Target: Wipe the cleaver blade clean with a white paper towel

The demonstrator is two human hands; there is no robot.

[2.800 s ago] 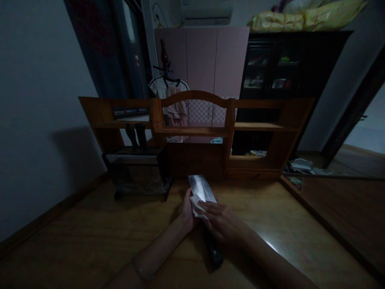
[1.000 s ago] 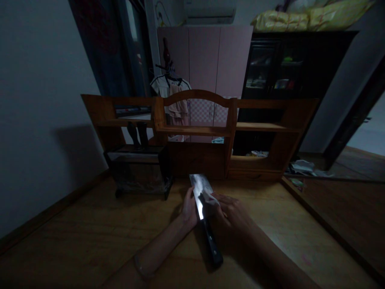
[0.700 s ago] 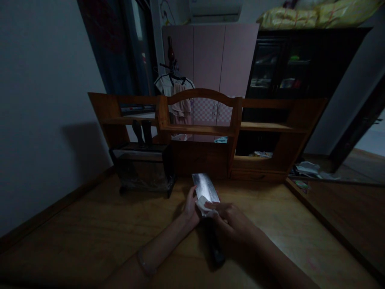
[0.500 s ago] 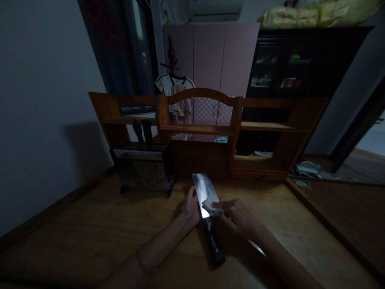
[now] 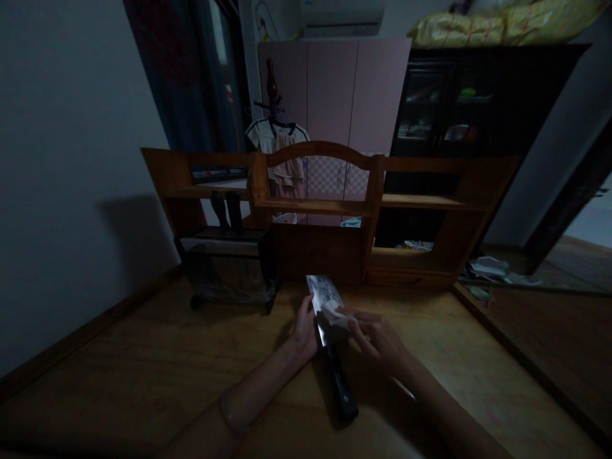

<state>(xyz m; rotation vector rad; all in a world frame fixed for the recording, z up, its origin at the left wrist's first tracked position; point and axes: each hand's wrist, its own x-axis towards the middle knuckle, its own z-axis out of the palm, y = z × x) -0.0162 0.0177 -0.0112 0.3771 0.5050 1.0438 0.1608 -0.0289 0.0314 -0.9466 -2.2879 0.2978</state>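
Observation:
A cleaver (image 5: 323,292) with a wide shiny blade and a black handle is tilted over the wooden table, its handle toward me. My left hand (image 5: 305,328) grips the blade from the left, thumb along its edge and the other fingers hidden behind. A white tissue (image 5: 338,318) lies pressed on the blade's face under the fingers of my right hand (image 5: 377,338), which pinches it from the right. At the back left stands a knife block (image 5: 227,271) with clear sides and two black-handled tools in it.
A wooden shelf unit (image 5: 315,205) runs along the table's (image 5: 143,376) far edge, with a drawer (image 5: 411,280) at its lower right. The wall (image 5: 71,159) bounds the left side. A raised wooden edge (image 5: 521,357) runs down the right.
My right hand has shifted slightly over the blade with the tissue, its fingers now straighter. My left hand and the cleaver have hardly moved.

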